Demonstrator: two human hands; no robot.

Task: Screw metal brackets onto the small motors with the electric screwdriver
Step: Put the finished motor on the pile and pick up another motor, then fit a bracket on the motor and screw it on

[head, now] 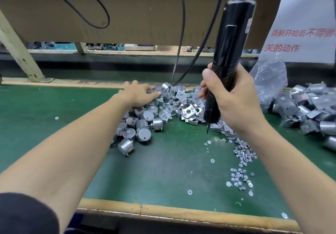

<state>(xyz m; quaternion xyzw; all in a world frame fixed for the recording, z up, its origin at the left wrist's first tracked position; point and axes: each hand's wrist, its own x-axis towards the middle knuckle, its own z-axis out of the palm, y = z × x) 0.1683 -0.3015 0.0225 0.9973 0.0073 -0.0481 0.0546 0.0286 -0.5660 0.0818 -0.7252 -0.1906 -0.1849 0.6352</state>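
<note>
- Holding electric screwdriver (234,33) upright in right grip (234,99), clamped round barrel, bit (207,130) just above counter (163,170) middle; probably kept ready for driving.
- Reaching left grip (138,95) into motors (143,124) toward far edge, fingers spread, nothing clearly pinched; probably selecting next unit.
- Noted brackets (189,110) heaped beside motors, screws (243,153) scattered toward near right corner.
- Noted green counter mat, cardboard panel (127,15) behind far edge.

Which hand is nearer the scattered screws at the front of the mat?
Right. The right hand, gripping the electric screwdriver, is just beyond the screws; the left hand is farther off, touching the pile of motors.
</note>
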